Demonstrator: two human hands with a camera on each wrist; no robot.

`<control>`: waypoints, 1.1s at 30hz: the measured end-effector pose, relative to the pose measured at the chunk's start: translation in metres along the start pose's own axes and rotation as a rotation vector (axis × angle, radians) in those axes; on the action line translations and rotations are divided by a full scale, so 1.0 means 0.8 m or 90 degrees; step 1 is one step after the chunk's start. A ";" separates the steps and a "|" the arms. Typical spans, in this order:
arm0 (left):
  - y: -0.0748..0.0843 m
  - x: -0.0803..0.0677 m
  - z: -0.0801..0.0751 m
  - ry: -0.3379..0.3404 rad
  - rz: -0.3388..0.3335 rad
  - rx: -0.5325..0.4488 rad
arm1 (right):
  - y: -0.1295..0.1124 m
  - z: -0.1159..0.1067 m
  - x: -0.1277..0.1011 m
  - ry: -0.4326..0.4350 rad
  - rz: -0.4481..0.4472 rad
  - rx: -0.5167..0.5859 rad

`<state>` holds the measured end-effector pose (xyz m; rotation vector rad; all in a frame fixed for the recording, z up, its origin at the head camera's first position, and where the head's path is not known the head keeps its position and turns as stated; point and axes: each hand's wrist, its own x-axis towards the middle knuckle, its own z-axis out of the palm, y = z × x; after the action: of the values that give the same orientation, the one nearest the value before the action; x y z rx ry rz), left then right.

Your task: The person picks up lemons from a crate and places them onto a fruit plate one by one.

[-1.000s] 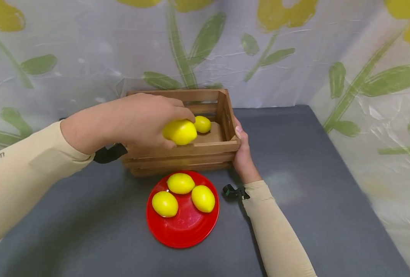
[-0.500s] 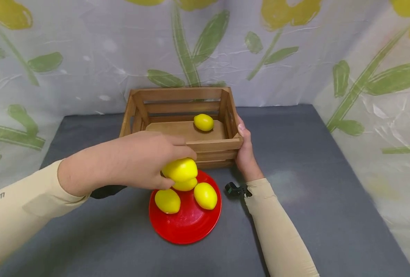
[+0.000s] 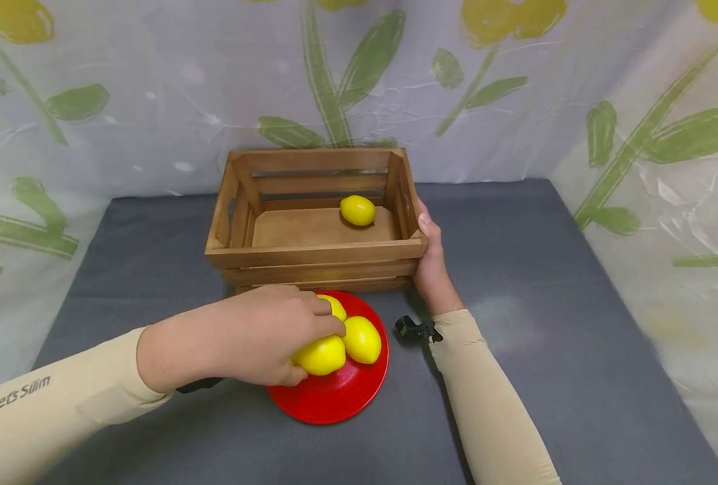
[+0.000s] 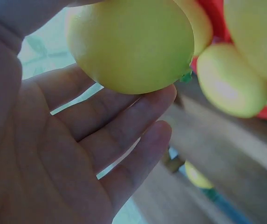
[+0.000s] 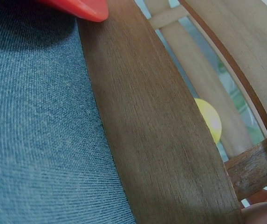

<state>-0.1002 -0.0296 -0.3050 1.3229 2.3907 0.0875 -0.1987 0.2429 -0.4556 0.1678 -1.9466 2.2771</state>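
Your left hand (image 3: 256, 333) grips a lemon (image 3: 320, 355) over the red plate (image 3: 335, 397), lower centre of frame; your right hand (image 3: 430, 259) clasps the wooden crate (image 3: 316, 254)'s right corner, likely steadying it.

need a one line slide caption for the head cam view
Left hand holds a lemon over the red plate; right hand steadies the wooden crate.

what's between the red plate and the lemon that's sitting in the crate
In the head view, the crate's slatted front wall stands between the red plate and the lone lemon inside; behind that wall lies bare crate floor.
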 end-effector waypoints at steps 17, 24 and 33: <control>0.007 0.006 0.068 -0.007 0.037 0.014 | 0.002 0.001 0.003 0.005 -0.001 0.003; 0.007 0.010 0.083 -0.006 0.046 0.030 | 0.000 0.001 0.002 0.008 -0.004 0.005; 0.005 0.014 0.092 -0.007 0.050 0.058 | 0.000 0.001 0.004 0.007 -0.006 0.011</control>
<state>-0.0744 -0.0284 -0.3747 1.4549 2.3591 -0.0056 -0.2016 0.2422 -0.4554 0.1655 -1.9184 2.2843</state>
